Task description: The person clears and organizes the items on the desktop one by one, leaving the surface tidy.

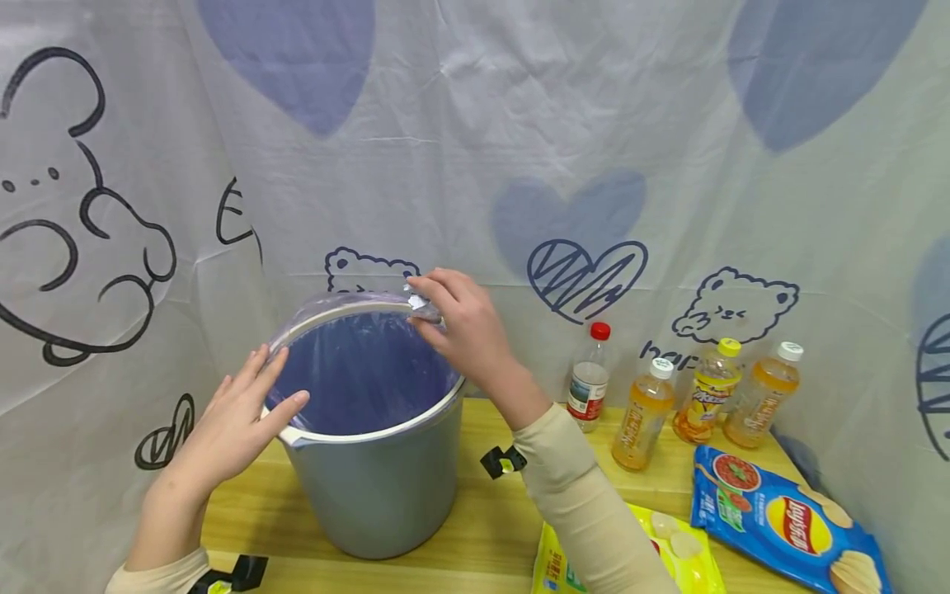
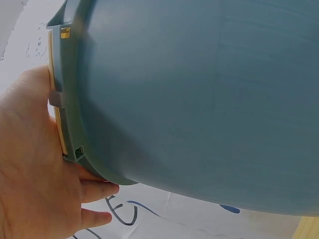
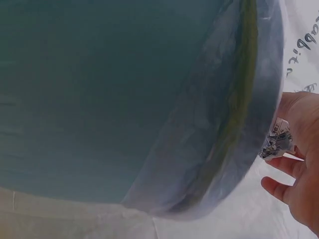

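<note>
Head view, bin upright, opening upward

there are four bottles, two bags, one bin.

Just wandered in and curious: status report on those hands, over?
Right hand pinching crumpled printed scrap at bin rim. Left hand at rim's left side. Bin upright, liner inside. Nothing seen blocking its opening; bottles off to the right.
</note>
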The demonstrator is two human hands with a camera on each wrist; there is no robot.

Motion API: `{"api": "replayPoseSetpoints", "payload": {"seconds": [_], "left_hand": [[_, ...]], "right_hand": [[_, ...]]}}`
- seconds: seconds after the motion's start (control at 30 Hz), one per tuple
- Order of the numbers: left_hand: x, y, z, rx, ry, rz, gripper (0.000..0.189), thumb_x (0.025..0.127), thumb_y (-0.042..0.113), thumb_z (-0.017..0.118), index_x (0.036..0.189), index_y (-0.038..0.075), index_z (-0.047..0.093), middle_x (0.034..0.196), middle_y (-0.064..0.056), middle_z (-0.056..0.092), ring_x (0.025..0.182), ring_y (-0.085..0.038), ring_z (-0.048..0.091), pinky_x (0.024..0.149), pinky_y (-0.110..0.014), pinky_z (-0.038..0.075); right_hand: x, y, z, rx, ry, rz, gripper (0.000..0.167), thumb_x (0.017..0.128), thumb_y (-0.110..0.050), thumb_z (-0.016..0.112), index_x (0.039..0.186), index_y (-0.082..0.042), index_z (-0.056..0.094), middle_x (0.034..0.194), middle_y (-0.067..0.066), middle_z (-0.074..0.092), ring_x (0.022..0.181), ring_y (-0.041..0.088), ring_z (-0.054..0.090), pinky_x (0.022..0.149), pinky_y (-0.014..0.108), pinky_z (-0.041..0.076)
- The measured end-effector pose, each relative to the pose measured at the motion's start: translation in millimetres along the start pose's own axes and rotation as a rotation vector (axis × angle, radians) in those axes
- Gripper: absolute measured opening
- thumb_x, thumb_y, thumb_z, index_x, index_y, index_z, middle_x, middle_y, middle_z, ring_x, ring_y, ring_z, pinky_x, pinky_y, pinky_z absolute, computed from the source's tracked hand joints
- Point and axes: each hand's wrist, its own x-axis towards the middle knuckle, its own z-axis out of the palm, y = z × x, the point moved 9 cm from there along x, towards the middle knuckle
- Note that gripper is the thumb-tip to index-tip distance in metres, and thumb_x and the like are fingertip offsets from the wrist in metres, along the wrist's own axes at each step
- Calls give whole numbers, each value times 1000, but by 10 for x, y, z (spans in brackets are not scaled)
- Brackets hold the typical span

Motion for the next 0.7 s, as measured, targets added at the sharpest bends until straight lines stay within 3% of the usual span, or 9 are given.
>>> {"api": "replayPoseSetpoints", "payload": {"seconds": [0.43, 0.7], "left_hand": [[9, 16, -5, -6, 5, 1, 76, 100, 48, 45, 156, 4, 17, 161, -29, 5, 150, -45, 3, 117, -66, -3], [14, 11, -14, -4, 8, -2, 76, 100, 48, 44, 155, 3, 18, 160, -30, 5, 150, -46, 4, 117, -67, -2]], "right_hand": [[139, -171, 253, -5, -124, -94, 44, 86, -24, 75, 128, -16, 64, 123, 3, 64, 125, 22, 55, 108, 38, 44], [204, -279, 387, -18, -185, -172, 40, 87, -20, 74, 126, -18, 65, 121, 1, 64, 121, 19, 57, 99, 38, 49]]}}
